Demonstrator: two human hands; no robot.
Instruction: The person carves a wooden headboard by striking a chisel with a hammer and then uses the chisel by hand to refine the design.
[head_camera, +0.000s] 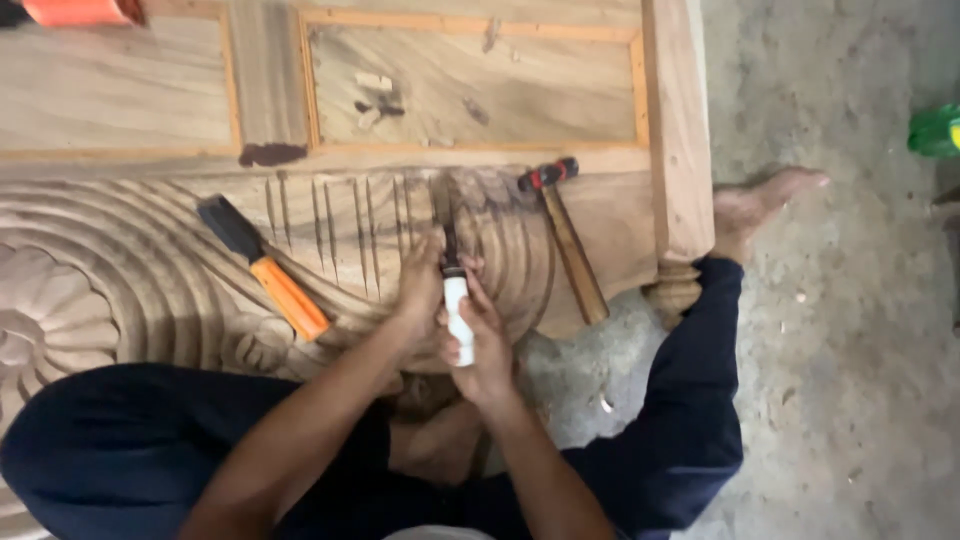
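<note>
Carved wood panel (120, 270) on gritty concrete floor (850, 300) (chips scattered); both hands' grip pinching white-handled chisel (456, 300)

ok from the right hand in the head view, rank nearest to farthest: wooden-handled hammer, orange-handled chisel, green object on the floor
1. Wooden-handled hammer, lying on the carved wooden panel just beyond and right of the right hand.
2. Orange-handled chisel, lying on the panel to the left, past the left hand.
3. Green object, on the floor at far right.

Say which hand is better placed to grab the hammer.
Right, probably. The right hand grips the chisel on the side nearer the hammer lying on the carved panel; the left hand sits farther away.
</note>
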